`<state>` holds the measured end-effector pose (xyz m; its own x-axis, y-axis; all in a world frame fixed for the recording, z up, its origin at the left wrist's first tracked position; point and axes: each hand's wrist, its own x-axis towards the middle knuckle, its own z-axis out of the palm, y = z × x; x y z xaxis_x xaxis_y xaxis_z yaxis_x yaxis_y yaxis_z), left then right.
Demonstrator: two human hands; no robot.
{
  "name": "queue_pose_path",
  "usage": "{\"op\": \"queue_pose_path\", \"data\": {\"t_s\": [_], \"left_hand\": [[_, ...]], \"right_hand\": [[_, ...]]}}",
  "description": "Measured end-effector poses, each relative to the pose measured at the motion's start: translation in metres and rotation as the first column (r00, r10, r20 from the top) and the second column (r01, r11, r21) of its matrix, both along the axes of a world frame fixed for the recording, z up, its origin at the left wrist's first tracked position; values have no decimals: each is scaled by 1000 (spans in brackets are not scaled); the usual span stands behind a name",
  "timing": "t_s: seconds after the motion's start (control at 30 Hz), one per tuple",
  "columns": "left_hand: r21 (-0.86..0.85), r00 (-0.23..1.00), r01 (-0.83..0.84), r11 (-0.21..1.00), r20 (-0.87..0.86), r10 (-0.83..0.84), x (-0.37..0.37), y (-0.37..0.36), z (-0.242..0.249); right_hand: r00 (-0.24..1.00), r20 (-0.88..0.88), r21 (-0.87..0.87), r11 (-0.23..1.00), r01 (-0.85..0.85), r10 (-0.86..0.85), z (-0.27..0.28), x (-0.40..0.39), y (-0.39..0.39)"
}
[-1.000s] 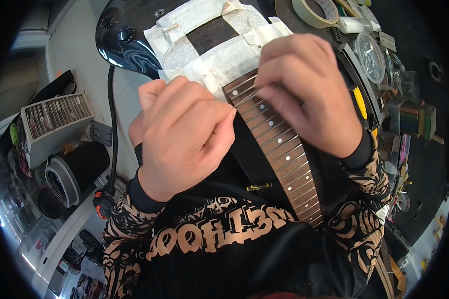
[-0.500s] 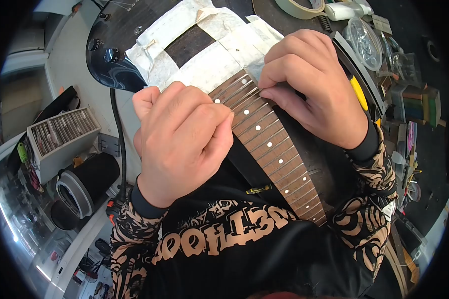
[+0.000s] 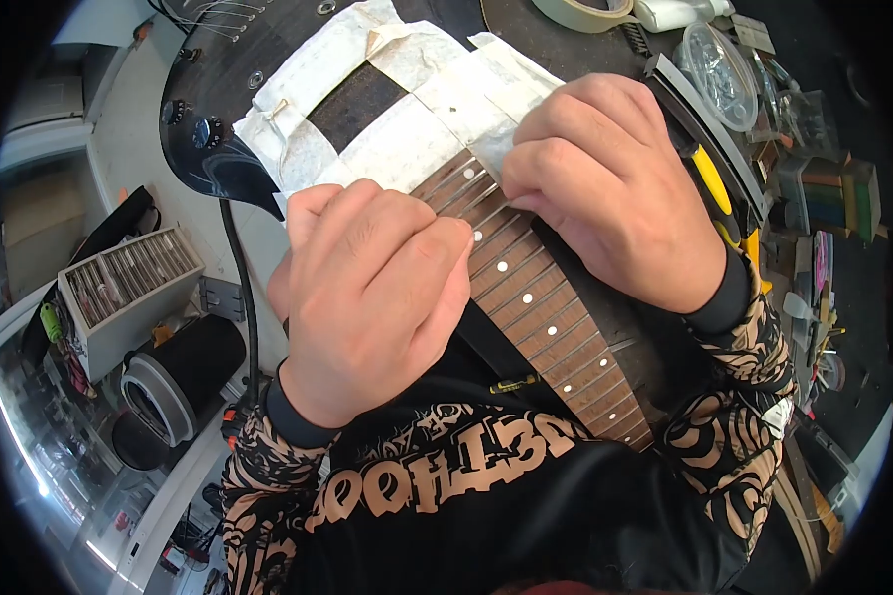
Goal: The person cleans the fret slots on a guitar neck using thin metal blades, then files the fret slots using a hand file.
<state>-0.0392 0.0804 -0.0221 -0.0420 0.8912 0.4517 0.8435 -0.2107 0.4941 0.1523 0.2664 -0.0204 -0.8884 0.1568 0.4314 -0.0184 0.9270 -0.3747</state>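
Brown fretboard [image 3: 570, 359] with pale dots [image 3: 528, 298]; left hand [image 3: 372, 297] and right hand [image 3: 615, 188] curled nearly closed over its opposite edges, any held object indiscernible.

Seeing tape [image 3: 392, 134] on the body [image 3: 200, 169], beyond the neck [image 3: 566, 342]; finding a crate [image 3: 119, 342] to the left, a cylinder [image 3: 203, 362] before it; noting a roll [image 3: 577, 20] right of the tape, a bottle [image 3: 670, 13] beside the roll, a tub [image 3: 721, 79] before the bottle.

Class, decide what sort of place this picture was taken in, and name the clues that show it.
Most likely a guitar repair workshop. An electric guitar's fretboard lies under the hands, pale tape masks part of its body, and a tape roll and a yellow-handled tool lie nearby.
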Motion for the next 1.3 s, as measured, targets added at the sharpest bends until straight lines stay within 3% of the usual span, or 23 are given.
{"op": "queue_pose_path", "data": {"t_s": [0.23,0.4,1.1,1.3], "left_hand": [[0,999,-36,999,-6,36,-2,3,0],[14,997,-40,999,-62,41,3,3,-1],[-8,1000,0,1000,10,0,2,4,0],[25,998,-39,999,-56,40,0,7,-1]], "right_hand": [[999,9,-76,997,32,-31,-2,-5,2],[1000,1,-62,998,19,-19,-7,-2,2],[999,18,-105,994,37,-35,-5,4,0],[999,-1,-95,995,41,-41,-8,-1,4]]}}
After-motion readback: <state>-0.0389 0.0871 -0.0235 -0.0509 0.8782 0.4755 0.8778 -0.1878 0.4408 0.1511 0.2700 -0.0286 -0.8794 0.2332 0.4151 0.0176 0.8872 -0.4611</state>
